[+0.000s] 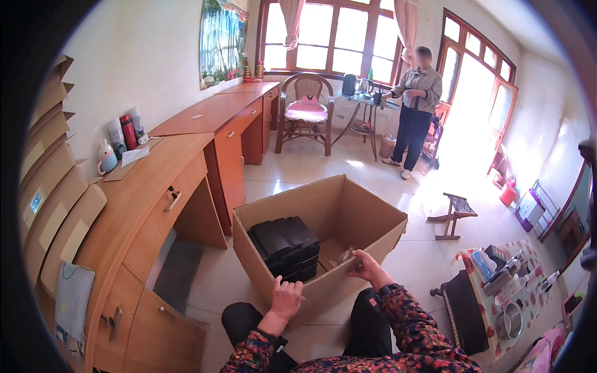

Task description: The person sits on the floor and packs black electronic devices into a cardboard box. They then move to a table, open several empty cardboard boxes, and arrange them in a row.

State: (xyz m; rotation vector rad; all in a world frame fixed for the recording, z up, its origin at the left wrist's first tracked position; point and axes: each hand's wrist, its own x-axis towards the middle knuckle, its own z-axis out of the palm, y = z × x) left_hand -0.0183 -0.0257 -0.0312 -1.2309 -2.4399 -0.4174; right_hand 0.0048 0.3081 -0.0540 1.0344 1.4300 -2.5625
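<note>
A large open cardboard box (373, 219) sits in front of my knees. Several black boxes (284, 242) are stacked inside it, against its left part. My left hand (287, 297) grips the near rim beside the black stack, its fingertips at the edge. Further right along the same rim, my right hand (368, 269) holds the cardboard with the fingers hooked over the top. Some crumpled clear plastic or tape (342, 258) shows inside the box next to the right fingertips. The box's right inner floor is partly hidden by the near wall.
On my left runs a wooden desk (154, 196), with flattened or stacked cartons (60, 186) piled beside it. A low table (494, 289) with bottles and a steel bowl (509, 321) stands on the right. A folding stool (452, 214) and a person (416, 107) are further off.
</note>
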